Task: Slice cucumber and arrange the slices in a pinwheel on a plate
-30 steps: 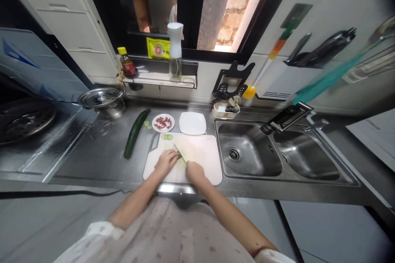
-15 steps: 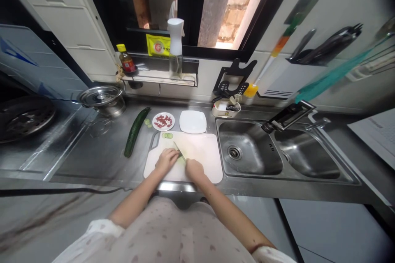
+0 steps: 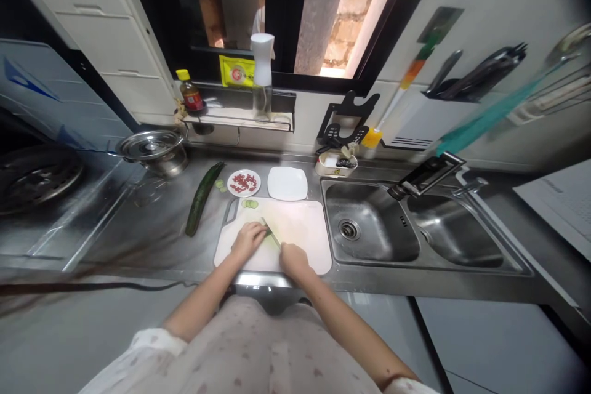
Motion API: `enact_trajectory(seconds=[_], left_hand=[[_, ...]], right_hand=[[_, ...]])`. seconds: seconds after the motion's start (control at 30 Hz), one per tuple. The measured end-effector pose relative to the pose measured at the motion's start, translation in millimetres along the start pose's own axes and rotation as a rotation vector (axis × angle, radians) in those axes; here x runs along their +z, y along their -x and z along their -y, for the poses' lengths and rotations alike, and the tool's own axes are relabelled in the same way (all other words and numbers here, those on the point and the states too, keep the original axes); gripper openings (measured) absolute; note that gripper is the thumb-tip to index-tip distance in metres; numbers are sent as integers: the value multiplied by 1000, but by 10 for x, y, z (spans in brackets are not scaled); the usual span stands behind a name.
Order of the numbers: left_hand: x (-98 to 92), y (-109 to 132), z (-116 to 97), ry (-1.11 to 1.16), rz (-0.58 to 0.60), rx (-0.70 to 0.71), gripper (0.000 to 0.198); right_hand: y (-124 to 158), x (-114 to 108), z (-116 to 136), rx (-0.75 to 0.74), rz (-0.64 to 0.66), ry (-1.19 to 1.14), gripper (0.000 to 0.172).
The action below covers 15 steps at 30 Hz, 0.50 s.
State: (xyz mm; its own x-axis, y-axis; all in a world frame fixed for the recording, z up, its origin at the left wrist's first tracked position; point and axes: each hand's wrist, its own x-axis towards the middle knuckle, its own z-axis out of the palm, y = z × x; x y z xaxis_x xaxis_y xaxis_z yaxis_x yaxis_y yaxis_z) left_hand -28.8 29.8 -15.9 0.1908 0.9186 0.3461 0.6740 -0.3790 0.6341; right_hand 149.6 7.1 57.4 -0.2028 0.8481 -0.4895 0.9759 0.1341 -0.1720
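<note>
My right hand (image 3: 294, 260) is closed round the handle of a knife (image 3: 272, 234), its blade slanting up and left over the white cutting board (image 3: 309, 231). Just left of the blade, my left hand (image 3: 249, 239) has its fingers curled down on a piece of cucumber, mostly hidden beneath them. A few cucumber slices (image 3: 250, 204) lie at the board's upper left. A whole cucumber (image 3: 203, 198) rests on the steel counter to the left, with more slices (image 3: 220, 185) beside it.
Behind the board stand a plate of chopped red pieces (image 3: 244, 183) and a white square plate (image 3: 287, 183). A double sink (image 3: 373, 251) with a faucet (image 3: 427, 175) is to the right. A lidded steel pot (image 3: 152, 151) sits at the back left, below a shelf (image 3: 235, 120) with bottles.
My right hand and the knife have shifted slightly right and down. The left hand stays in nearly the same place on the cucumber piece.
</note>
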Motion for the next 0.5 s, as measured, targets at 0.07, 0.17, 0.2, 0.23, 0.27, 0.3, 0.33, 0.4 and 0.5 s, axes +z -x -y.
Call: enact_trajectory(seconds=[0.07, 0.17, 0.2, 0.23, 0.27, 0.3, 0.33, 0.4, 0.5], left_hand=[[1, 1, 3, 2, 5, -4, 17], [-10, -2, -6, 3, 18, -17, 18], [-15, -4, -12, 1, 20, -21, 18], [-19, -5, -18, -1, 21, -24, 18], [-23, -7, -25, -2, 21, -27, 19], [-26, -8, -31, -3, 20, -31, 19], [-28, -9, -36, -3, 18, -34, 19], [-31, -12, -44, -4, 16, -39, 19], [-36, -18, -43, -7, 17, -51, 20]], right_hand=[[37, 49, -44, -9, -5, 7, 29], [87, 112, -98, -17, -11, 25, 29], [103, 126, -113, -16, -11, 29, 28], [119, 136, -126, -12, -11, 31, 28], [135, 139, -139, -10, -11, 32, 27], [150, 136, -151, -7, -8, 31, 27], [165, 126, -164, -4, -2, 29, 27], [191, 88, -188, 1, 19, 17, 27], [225, 5, -219, 5, 41, -13, 26]])
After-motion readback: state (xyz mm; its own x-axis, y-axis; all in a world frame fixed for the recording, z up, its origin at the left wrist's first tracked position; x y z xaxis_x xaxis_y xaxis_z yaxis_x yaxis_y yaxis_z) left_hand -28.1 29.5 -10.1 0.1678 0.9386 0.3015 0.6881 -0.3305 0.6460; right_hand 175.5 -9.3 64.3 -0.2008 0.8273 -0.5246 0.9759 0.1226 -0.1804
